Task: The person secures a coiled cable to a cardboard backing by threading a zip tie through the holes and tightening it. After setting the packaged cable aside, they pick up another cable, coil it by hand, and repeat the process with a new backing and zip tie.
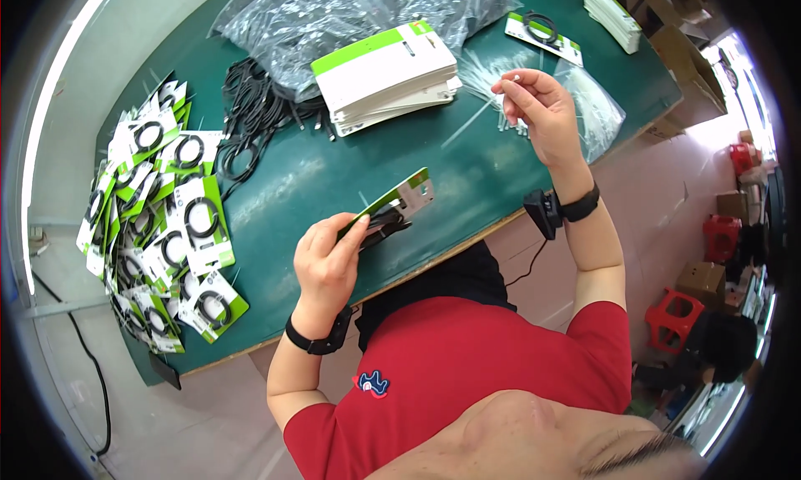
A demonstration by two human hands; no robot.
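My left hand (328, 259) grips a green and white backing card (415, 190) with a coiled black cable (384, 221) against it, above the table's near edge. A thin tie end sticks up from the card. My right hand (541, 113) is raised over a heap of clear cable ties (482, 78), thumb and forefinger pinched. Between those fingertips shows the small white end of a cable tie (517, 78).
On the left lies a pile of carded cables (163, 221). Loose black cables (250, 117) sit beside a stack of cards (380, 71). Behind is a clear plastic bag (334, 13). One carded cable (542, 36) and another card stack (612, 17) lie at the far right.
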